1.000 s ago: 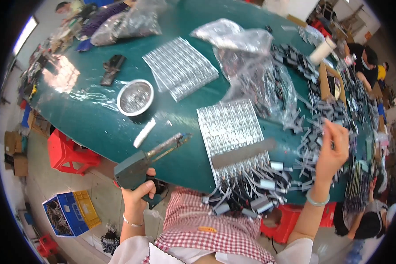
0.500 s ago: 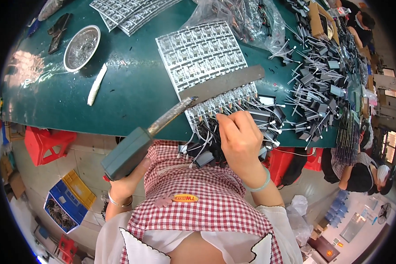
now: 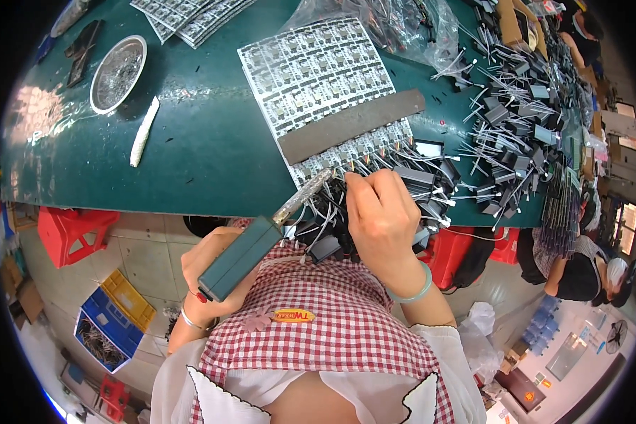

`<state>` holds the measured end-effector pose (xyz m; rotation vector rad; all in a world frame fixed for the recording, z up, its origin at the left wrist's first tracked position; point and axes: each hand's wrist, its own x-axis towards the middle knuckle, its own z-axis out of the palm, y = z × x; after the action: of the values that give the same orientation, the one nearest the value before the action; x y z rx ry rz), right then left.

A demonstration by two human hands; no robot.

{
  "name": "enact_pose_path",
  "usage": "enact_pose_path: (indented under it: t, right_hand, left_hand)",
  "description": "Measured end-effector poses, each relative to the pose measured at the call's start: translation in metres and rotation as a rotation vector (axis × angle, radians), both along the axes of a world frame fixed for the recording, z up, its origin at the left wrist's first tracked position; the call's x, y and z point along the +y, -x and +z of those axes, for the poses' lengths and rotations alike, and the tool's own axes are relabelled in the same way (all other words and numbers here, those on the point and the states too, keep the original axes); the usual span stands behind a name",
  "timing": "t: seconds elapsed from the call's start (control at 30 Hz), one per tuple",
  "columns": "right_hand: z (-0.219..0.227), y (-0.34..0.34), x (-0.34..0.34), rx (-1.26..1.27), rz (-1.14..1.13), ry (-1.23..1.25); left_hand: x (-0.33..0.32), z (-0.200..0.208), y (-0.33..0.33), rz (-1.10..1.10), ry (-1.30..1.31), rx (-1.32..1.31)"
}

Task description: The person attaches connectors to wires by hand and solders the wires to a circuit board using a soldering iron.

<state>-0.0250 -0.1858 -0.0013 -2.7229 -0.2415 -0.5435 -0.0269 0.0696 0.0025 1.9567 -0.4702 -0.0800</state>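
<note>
A green-handled soldering iron (image 3: 239,258) is gripped in my left hand (image 3: 206,256), its tip close to the near edge of a white circuit board panel (image 3: 325,74). Right beside that tip, my right hand (image 3: 385,222) is closed in a pinch on a thin wire, largely hidden by the fingertips. Across the panel lies a flat dark bar (image 3: 353,126). Several wires with coloured ends stand along the panel's near row. Black box-shaped parts (image 3: 325,249) with leads hang together at the table edge, partly under my right hand.
A metal bowl (image 3: 143,74) of dark bits and a white rolled stick (image 3: 145,133) lie to the left. More panels (image 3: 191,21) and a clear plastic bag (image 3: 410,42) are at the back. Black parts with white leads (image 3: 509,127) are heaped on the right.
The soldering iron has moved right, its tip going from the bar to the wires by my right fingertips. My left hand rose with it. The right hand stays pinched near the same place.
</note>
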Motion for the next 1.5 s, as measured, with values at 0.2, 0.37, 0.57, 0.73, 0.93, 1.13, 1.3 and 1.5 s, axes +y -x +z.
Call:
enact_pose_path:
  t: [0.2, 0.37, 0.57, 0.73, 0.93, 1.13, 1.3, 1.5]
  right_hand:
    - [0.001, 0.0, 0.0, -0.004, 0.011, 0.009]
    - [-0.001, 0.001, 0.0, 0.0, 0.008, 0.046]
    - [-0.001, 0.001, 0.001, 0.0, 0.01, 0.045]
    - [-0.001, 0.001, 0.001, 0.007, 0.013, 0.042]
    - [-0.001, 0.0, 0.002, 0.008, 0.014, 0.049]
    - [-0.001, 0.0, 0.002, 0.01, 0.012, 0.053]
    - [0.0, 0.001, 0.003, 0.017, 0.011, 0.059]
    - [-0.001, 0.002, 0.002, 0.024, 0.004, 0.056]
  left_hand:
    - [-0.002, 0.001, -0.001, -0.019, -0.008, 0.007]
    - [-0.004, 0.001, -0.002, -0.027, -0.026, 0.011]
    - [-0.003, 0.0, -0.002, -0.065, -0.079, -0.068]
    - [-0.005, 0.002, -0.001, -0.049, -0.087, -0.058]
    - [-0.003, 0.002, -0.001, -0.057, -0.079, -0.121]
    - [0.002, 0.009, 0.002, -0.032, -0.106, -0.149]
    - [0.001, 0.004, 0.002, -0.044, -0.08, -0.127]
    - [-0.003, -0.002, -0.001, -0.054, -0.081, -0.11]
